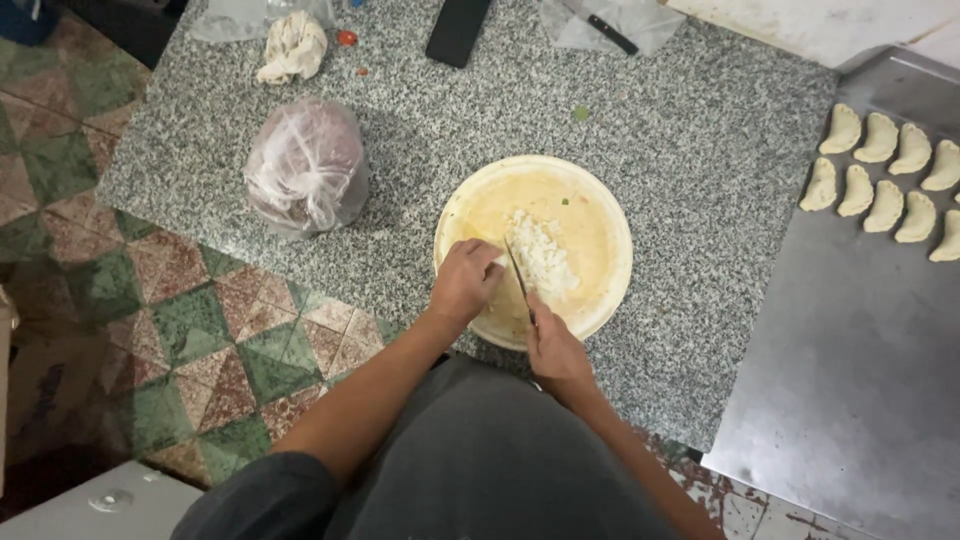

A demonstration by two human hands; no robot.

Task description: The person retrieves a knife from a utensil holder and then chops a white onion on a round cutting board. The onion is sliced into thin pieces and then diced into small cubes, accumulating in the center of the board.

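Gripping knife [517, 272] in right hand [552, 345], chopped white bits [541, 255] beside left fingers [487, 262]

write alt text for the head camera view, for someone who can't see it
Seen from above, a person chops a pile of white chopped food on a round pale board, the right hand holding a knife and the left hand steadying the food. The board sits on a grey granite counter, with a tied plastic bag to the left and folded dumplings on a metal surface to the right.

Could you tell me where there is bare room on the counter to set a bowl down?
The widest bare granite lies between the round board and the metal tray; more lies between the tied bag and the phone. The tray's near half is bare; its far corner is crowded with dumplings.
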